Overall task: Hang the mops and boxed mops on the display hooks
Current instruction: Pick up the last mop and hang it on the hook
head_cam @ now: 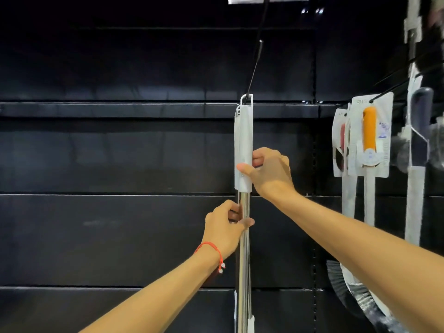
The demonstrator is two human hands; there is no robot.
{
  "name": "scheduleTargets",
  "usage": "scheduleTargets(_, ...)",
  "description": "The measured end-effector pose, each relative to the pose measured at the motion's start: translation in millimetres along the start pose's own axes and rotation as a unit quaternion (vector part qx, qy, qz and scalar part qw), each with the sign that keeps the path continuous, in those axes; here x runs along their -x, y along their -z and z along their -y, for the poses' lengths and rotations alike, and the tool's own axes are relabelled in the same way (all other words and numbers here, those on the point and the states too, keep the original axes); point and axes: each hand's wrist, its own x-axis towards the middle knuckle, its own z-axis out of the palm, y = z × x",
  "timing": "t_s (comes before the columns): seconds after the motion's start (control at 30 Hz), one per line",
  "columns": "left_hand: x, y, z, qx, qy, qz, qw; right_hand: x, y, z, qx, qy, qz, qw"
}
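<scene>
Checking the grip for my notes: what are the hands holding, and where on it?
A mop: the right hand grips its white handle sleeve, and the left hand pinches the metal pole just below.

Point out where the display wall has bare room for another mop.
Bare: the dark wall panel left of the hung mop handle. A narrower gap lies between that handle and the carded orange-handled item. Crowded: everything hanging right of there.

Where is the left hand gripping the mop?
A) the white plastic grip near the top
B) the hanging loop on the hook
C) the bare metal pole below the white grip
C: the left hand wraps the metal pole, while the right hand holds the white grip above.
</scene>
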Motion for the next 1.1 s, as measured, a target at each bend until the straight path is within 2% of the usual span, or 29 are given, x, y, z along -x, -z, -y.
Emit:
scheduleTargets(0.13,-17,-2,17,-0.020,-0.030,-0.042,0.998,-15,-21,-24,-0.038,0.033,-0.011,0.999)
scheduleTargets(0.3,-25,0,27,-0.032,-0.054,-0.041,0.997,-11,-34,-44,-0.051,0.118,-0.040,0.991)
scheduleTargets(0.4,-24,2,29,-0.030,-0.058,-0.032,0.997,-7,-37,-42,-0.045,0.114,-0.045,0.991)
scheduleTargets(0.47,-19,3,30,-0.073,-0.083,-0.031,0.993,-1,-38,-37,0.000,0.099,-0.037,0.994)
scheduleTargets(0.57,-7,11,28,-0.223,-0.135,-0.016,0.965,13,-34,-26,0.210,0.073,-0.027,0.975)
scheduleTargets(0.6,-3,15,28,-0.252,-0.146,-0.009,0.957,21,-30,-22,0.234,0.056,-0.015,0.971)
scheduleTargets(0.63,1,20,27,-0.271,-0.158,-0.007,0.950,31,-27,-21,0.241,0.050,-0.004,0.969)
scheduleTargets(0.73,15,35,24,-0.311,-0.187,-0.005,0.932,66,-18,-22,0.274,0.123,-0.022,0.954)
scheduleTargets(0.8,28,43,24,-0.332,-0.191,-0.002,0.924,88,-14,-21,0.300,0.141,-0.013,0.943)
scheduleTargets(1.1,114,71,31,-0.470,-0.221,0.036,0.854,202,0,-7,0.347,0.188,0.114,0.912)
